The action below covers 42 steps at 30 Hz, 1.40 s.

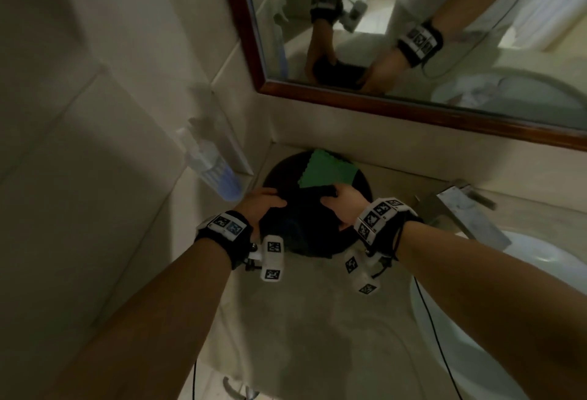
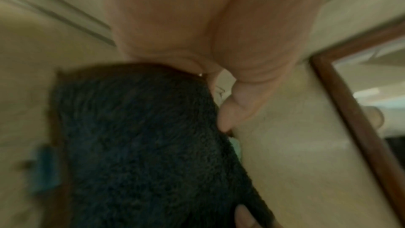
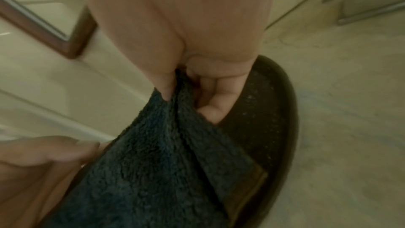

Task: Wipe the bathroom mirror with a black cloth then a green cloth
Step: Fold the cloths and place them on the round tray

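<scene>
A fluffy black cloth [image 1: 298,222] lies on a round dark tray [image 1: 273,171] in the counter's back corner. A folded green cloth [image 1: 324,171] rests on the tray's far side, partly under the black one's edge. My left hand [image 1: 273,199] grips the black cloth's left edge, and in the left wrist view its fingers curl onto the black cloth [image 2: 142,145]. My right hand [image 1: 330,196] pinches a fold of the black cloth [image 3: 153,162] between thumb and fingers [image 3: 210,108]. The wood-framed mirror [image 1: 413,18] hangs above and shows both hands reflected.
A clear spray bottle [image 1: 212,164] with blue liquid leans against the tiled wall left of the tray. A metal faucet [image 1: 467,212] and a white basin [image 1: 524,272] sit to the right. Beige counter [image 1: 301,304] stretches toward me.
</scene>
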{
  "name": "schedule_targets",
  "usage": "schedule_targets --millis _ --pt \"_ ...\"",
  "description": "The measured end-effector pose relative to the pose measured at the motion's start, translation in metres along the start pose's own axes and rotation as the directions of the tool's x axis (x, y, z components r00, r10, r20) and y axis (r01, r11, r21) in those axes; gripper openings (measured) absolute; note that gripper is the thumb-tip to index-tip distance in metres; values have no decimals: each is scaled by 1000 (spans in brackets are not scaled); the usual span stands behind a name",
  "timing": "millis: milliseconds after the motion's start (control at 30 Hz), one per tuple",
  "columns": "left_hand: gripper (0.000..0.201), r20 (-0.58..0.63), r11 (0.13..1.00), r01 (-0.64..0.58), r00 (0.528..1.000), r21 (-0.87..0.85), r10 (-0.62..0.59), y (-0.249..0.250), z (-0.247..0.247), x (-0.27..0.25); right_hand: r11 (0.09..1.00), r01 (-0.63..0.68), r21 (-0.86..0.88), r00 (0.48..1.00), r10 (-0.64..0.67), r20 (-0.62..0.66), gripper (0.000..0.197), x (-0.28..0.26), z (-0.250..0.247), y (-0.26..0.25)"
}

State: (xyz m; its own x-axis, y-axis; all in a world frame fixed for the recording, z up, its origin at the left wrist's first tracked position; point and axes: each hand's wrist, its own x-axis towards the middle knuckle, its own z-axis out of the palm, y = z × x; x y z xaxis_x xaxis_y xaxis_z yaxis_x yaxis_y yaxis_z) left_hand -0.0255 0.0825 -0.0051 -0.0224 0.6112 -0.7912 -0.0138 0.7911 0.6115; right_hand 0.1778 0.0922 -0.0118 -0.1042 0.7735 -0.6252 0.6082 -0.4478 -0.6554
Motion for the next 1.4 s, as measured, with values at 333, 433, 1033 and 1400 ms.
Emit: schedule_targets --millis 333,433,1033,1400 --pt "71 -46 941 -56 996 335 76 8 13 48 955 -205 214 978 205 24 47 31 4 25" --pt "76 -56 920 -41 996 391 68 9 14 54 942 -234 242 972 222 77 53 32 4 28" --pt "24 -120 779 -33 983 626 139 -16 2 40 949 -221 -224 964 248 98 39 22 19 36" --pt "38 -169 875 -92 966 476 194 -23 9 22 971 -228 66 974 226 32 26 4 13 35"
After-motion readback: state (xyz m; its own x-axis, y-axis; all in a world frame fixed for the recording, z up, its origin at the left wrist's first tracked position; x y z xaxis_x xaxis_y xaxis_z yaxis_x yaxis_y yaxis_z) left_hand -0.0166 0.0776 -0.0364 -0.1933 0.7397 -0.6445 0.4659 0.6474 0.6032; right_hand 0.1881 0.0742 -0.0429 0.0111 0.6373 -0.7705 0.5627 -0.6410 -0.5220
